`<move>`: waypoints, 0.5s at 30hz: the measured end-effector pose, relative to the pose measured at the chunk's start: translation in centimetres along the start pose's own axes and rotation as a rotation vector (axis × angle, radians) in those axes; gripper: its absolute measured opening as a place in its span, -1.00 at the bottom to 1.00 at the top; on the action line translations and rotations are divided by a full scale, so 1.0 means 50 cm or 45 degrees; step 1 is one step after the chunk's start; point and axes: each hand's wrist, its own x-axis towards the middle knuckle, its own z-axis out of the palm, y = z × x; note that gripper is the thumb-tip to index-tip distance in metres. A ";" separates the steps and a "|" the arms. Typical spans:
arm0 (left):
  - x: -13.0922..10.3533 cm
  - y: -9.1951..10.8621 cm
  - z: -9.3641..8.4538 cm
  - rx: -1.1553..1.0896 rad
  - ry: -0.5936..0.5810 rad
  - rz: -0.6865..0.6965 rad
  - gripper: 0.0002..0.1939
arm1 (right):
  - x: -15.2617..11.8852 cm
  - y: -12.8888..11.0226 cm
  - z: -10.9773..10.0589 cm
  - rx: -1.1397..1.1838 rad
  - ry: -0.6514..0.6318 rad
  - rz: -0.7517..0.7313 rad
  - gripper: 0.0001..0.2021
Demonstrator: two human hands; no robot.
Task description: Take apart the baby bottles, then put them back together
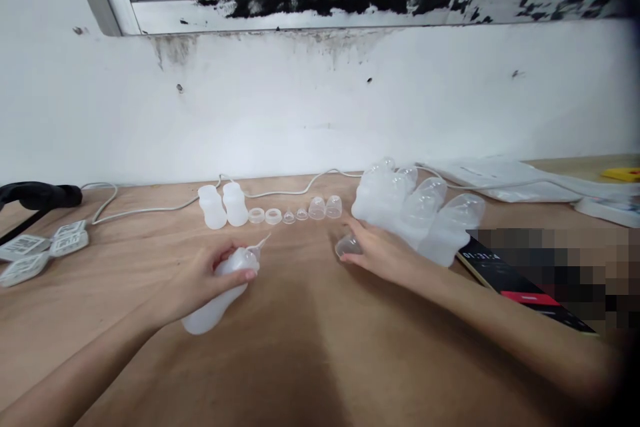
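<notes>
My left hand [215,277] is wrapped round a frosted white bottle [210,310], tilted, with a thin clear strip sticking out near its top. My right hand [367,250] holds a clear dome cap [347,247] low over the wooden table, thumb and fingers at its side. Behind them runs a row: two white bottles [223,205], two white rings [265,215], two small clear teats [295,215] and two clear dome caps [325,207]. Several capped bottles [410,207] lie grouped just beyond my right hand.
A phone [520,280] lies beneath my right forearm's far side. White label packs [45,250] and a black strap [43,195] are at the left. A white cable [295,193] runs along the wall; plastic bags [495,177] lie at the back right.
</notes>
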 end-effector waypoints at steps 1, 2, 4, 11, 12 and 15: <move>0.004 0.002 0.001 -0.012 0.036 -0.004 -0.62 | 0.017 0.002 0.022 -0.070 -0.024 0.079 -0.53; 0.007 0.007 0.002 -0.023 0.057 0.002 -0.62 | 0.033 0.004 0.040 -0.123 -0.031 0.159 -0.54; 0.007 0.016 0.002 -0.025 0.062 0.039 -0.63 | 0.061 0.006 0.060 -0.188 -0.018 0.267 -0.57; 0.002 0.021 0.023 0.148 0.102 0.129 -0.63 | 0.061 -0.035 0.028 -0.195 0.374 0.102 -0.58; 0.006 0.024 0.032 0.213 0.104 0.126 -0.62 | 0.052 -0.054 0.019 -0.052 0.415 0.022 -0.60; 0.024 0.038 0.060 0.438 0.070 0.249 -0.49 | 0.028 -0.115 -0.003 0.611 -0.027 -0.113 -0.60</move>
